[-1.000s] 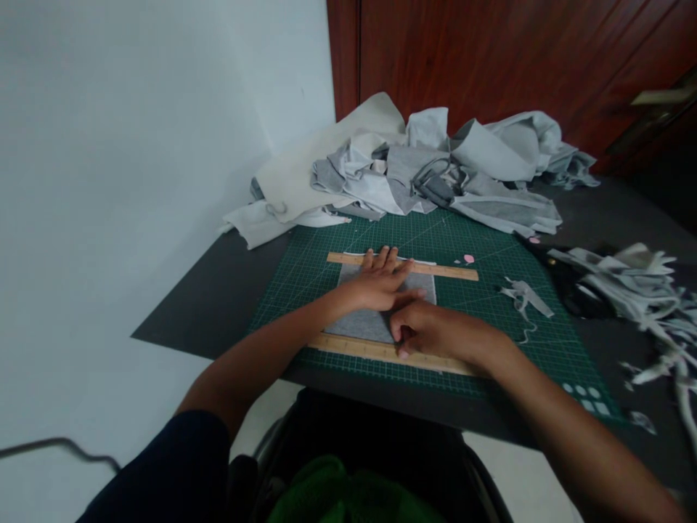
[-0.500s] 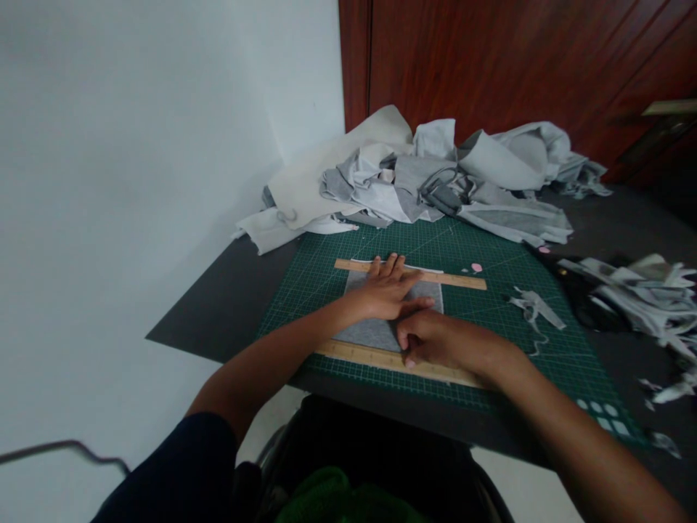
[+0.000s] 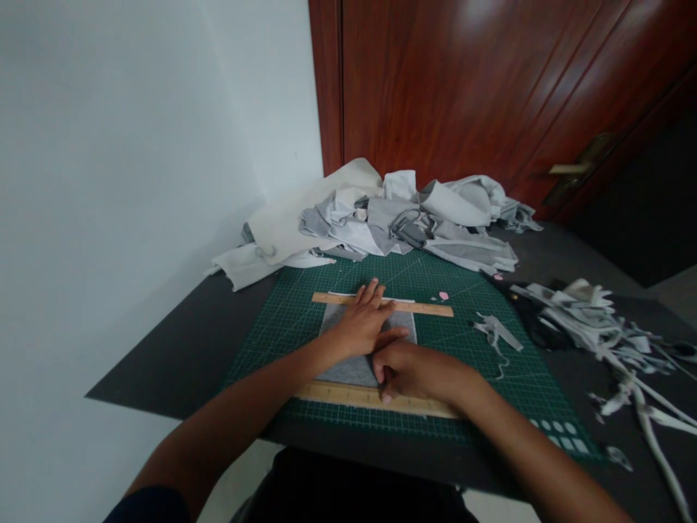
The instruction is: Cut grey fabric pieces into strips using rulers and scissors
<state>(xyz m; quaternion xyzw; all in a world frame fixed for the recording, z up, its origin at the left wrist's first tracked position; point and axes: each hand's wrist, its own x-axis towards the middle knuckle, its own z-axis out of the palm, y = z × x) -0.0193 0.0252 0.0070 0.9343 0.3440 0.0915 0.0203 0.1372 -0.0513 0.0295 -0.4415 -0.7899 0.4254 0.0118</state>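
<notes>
A grey fabric rectangle (image 3: 340, 369) lies on a green cutting mat (image 3: 446, 349), between two wooden rulers. My left hand (image 3: 362, 324) lies flat on the fabric with fingers stretched out, the fingertips reaching the far ruler (image 3: 425, 309). My right hand (image 3: 417, 372) rests at the fabric's near edge, fingers curled, pressing on the near ruler (image 3: 337, 394). Whether the right fingers hold anything is hidden.
A heap of white and grey fabric (image 3: 381, 218) lies at the back of the dark table (image 3: 179, 349). Cut fabric strips (image 3: 604, 327) pile at the right, a few scraps (image 3: 495, 330) on the mat. A wooden door (image 3: 490, 94) stands behind.
The camera has tilted up and pulled back, so more of the door shows. Both hands keep the same places on the fabric and rulers.
</notes>
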